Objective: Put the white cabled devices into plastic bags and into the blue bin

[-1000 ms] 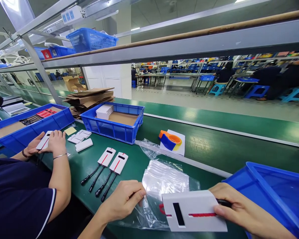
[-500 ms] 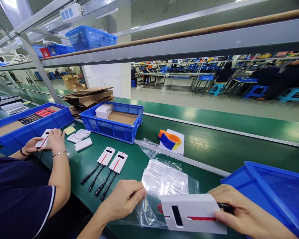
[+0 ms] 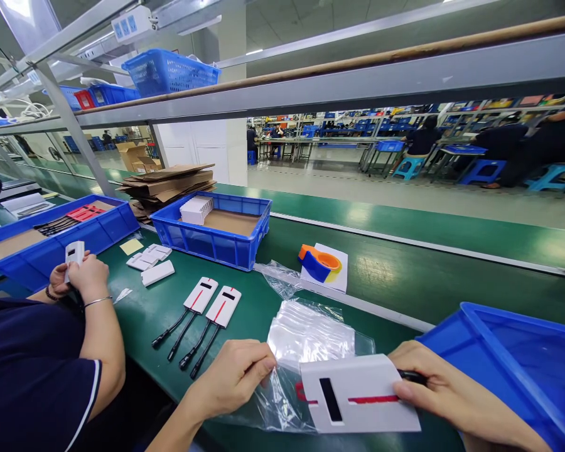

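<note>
Right hand (image 3: 445,392): grip closed on the white card (image 3: 358,394), thumb on top along its red stripe, fingers beneath at the card's right edge. A black part shows just behind the thumb, against the card's right end. The card lies nearly flat, low over the green counter (image 3: 405,282), its left end overlapping the open mouth of a clear bag (image 3: 282,395).

Left hand (image 3: 233,376): grip closed in a pinch on the bag's upper edge, just left of the card. Whether the card's end is inside the bag or only over it cannot be told.

Just beyond both grips lies a stack of clear bags (image 3: 311,329). Further beyond, a tape dispenser (image 3: 321,262) sits on a white sheet. Left of the left grip, two more white cards with black leads (image 3: 209,307) lie side by side on the counter. Right of the right grip, touching the wrist area, stands a blue bin (image 3: 522,370).

Far left, a co-worker's hands (image 3: 82,273) hold a white piece upright; a second blue bin (image 3: 214,229) lies beyond.
</note>
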A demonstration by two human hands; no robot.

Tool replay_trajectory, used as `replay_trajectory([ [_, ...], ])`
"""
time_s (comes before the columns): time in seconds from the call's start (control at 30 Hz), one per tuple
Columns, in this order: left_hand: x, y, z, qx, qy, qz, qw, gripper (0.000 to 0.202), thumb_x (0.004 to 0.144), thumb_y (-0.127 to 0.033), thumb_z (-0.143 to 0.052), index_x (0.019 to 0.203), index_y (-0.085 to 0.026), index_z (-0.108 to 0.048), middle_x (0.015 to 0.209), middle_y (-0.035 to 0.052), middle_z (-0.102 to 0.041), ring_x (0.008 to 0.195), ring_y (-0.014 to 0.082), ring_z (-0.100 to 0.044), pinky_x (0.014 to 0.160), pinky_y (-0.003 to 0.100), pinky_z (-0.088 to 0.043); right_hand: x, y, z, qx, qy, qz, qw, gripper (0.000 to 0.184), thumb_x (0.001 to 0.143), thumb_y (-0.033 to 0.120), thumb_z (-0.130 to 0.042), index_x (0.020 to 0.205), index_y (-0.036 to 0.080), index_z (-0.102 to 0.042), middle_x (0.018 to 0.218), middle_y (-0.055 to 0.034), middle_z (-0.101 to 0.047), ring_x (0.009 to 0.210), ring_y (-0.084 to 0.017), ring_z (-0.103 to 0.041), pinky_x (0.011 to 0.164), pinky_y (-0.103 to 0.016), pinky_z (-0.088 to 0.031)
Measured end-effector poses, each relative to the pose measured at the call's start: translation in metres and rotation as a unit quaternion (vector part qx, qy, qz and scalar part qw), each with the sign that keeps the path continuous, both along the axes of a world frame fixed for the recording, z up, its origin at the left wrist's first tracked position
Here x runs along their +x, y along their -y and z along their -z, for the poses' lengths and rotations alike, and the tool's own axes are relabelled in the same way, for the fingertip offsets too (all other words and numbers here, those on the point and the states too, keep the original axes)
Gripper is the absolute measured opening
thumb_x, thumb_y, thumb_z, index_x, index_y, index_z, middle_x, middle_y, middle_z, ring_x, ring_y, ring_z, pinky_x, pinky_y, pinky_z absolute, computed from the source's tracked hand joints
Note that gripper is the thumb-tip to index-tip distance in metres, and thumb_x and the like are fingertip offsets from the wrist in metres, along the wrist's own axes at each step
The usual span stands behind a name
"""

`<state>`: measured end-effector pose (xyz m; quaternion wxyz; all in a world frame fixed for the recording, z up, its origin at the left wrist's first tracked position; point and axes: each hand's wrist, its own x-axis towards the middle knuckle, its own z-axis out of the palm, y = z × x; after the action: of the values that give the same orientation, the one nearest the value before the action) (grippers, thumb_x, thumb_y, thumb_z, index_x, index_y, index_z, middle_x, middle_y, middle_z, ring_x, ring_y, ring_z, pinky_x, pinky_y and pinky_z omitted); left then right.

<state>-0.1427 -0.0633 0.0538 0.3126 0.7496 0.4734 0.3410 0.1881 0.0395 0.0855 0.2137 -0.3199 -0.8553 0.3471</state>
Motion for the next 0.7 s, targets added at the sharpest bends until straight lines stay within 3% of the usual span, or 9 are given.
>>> replay_trajectory([
  [0.1, 0.000, 0.000, 0.000, 0.009, -0.009, -0.004, 1.000, 0.039, 0.107, -0.030, -0.040, 0.073, -0.020, -0.054, 0.071, 0.0000, -0.061, 0.067, 0.0140, -0.055, 0.066, 0.025, -0.039, 0.004, -0.002, 0.013, -0.075, 0.017, -0.021, 0.997, 0.068, 0.091, 0.078, -0.052, 0.067, 0.020, -0.077, 0.063, -0.0071, -0.069, 0.056, -0.021, -0.067, 0.053, -0.027, -0.057],
  [0.17, 0.001, 0.000, 0.000, 0.010, -0.018, -0.008, 1.000, 0.039, 0.107, -0.030, -0.040, 0.073, -0.019, -0.056, 0.070, 0.0007, -0.062, 0.067, 0.0147, -0.056, 0.066, 0.025, -0.040, 0.004, -0.002, 0.020, -0.109, -0.001, 0.019, 0.994, 0.066, 0.087, 0.079, -0.057, 0.071, 0.019, -0.078, 0.073, -0.0082, -0.071, 0.060, -0.021, -0.069, 0.053, -0.027, -0.058],
  [0.23, 0.002, 0.002, -0.002, 0.009, -0.022, -0.019, 1.000, 0.035, 0.106, -0.029, -0.043, 0.080, -0.019, -0.063, 0.074, 0.0019, -0.066, 0.069, 0.0157, -0.059, 0.066, 0.025, -0.042, 0.000, -0.002, 0.024, -0.140, -0.013, 0.050, 0.989, 0.068, 0.083, 0.083, -0.057, 0.067, 0.020, -0.075, 0.070, -0.0058, -0.067, 0.057, -0.020, -0.066, 0.052, -0.027, -0.057],
  [0.3, 0.002, 0.003, -0.005, -0.002, -0.024, -0.031, 0.999, 0.024, 0.103, -0.029, -0.048, 0.104, -0.020, -0.070, 0.085, 0.0025, -0.071, 0.070, 0.0157, -0.060, 0.066, 0.025, -0.043, -0.004, -0.002, 0.025, -0.171, -0.004, 0.043, 0.984, 0.073, 0.080, 0.089, -0.052, 0.059, 0.021, -0.067, 0.058, -0.0022, -0.058, 0.053, -0.019, -0.061, 0.050, -0.027, -0.053],
  [0.4, 0.002, 0.005, -0.012, -0.009, -0.043, -0.011, 0.999, 0.038, 0.102, -0.025, -0.050, 0.138, -0.029, -0.061, 0.105, 0.0023, -0.074, 0.079, 0.0165, -0.065, 0.072, 0.025, -0.047, -0.013, -0.003, 0.021, -0.207, 0.021, 0.014, 0.978, 0.076, 0.076, 0.094, -0.049, 0.054, 0.022, -0.058, 0.052, -0.0001, -0.049, 0.051, -0.018, -0.055, 0.049, -0.027, -0.048],
  [0.5, 0.002, 0.007, -0.021, 0.006, -0.047, 0.033, 0.998, 0.038, 0.106, -0.026, -0.045, 0.141, -0.031, -0.060, 0.121, 0.0031, -0.072, 0.105, 0.0208, -0.067, 0.088, 0.027, -0.049, -0.020, -0.004, 0.014, -0.227, 0.024, 0.014, 0.974, 0.075, 0.075, 0.094, -0.050, 0.055, 0.022, -0.057, 0.053, 0.0003, -0.048, 0.053, -0.019, -0.052, 0.052, -0.029, -0.046],
  [0.57, 0.002, 0.007, -0.027, 0.013, -0.036, 0.044, 0.998, 0.036, 0.107, -0.036, -0.048, 0.140, -0.029, -0.059, 0.130, 0.0042, -0.070, 0.115, 0.0238, -0.064, 0.096, 0.031, -0.048, -0.025, -0.003, 0.011, -0.241, 0.019, 0.011, 0.970, 0.073, 0.076, 0.092, -0.051, 0.056, 0.022, -0.058, 0.054, 0.0007, -0.048, 0.053, -0.018, -0.050, 0.052, -0.029, -0.045],
  [0.63, 0.005, 0.009, -0.032, 0.015, -0.047, 0.039, 0.998, 0.046, 0.098, -0.050, -0.065, 0.138, -0.027, -0.060, 0.132, 0.0059, -0.069, 0.116, 0.0272, -0.063, 0.099, 0.036, -0.049, -0.029, -0.002, 0.010, -0.253, 0.012, 0.006, 0.967, 0.069, 0.078, 0.088, -0.055, 0.057, 0.022, -0.058, 0.055, 0.0013, -0.046, 0.053, -0.017, -0.047, 0.052, -0.029, -0.043],
  [0.7, 0.011, 0.012, -0.035, 0.014, -0.086, 0.017, 0.996, 0.067, 0.080, -0.053, -0.084, 0.134, -0.023, -0.060, 0.131, 0.0087, -0.069, 0.115, 0.0311, -0.062, 0.099, 0.041, -0.051, -0.033, -0.001, 0.010, -0.260, 0.004, 0.002, 0.965, 0.065, 0.079, 0.083, -0.059, 0.057, 0.021, -0.056, 0.055, 0.0018, -0.045, 0.054, -0.016, -0.045, 0.052, -0.028, -0.042],
])
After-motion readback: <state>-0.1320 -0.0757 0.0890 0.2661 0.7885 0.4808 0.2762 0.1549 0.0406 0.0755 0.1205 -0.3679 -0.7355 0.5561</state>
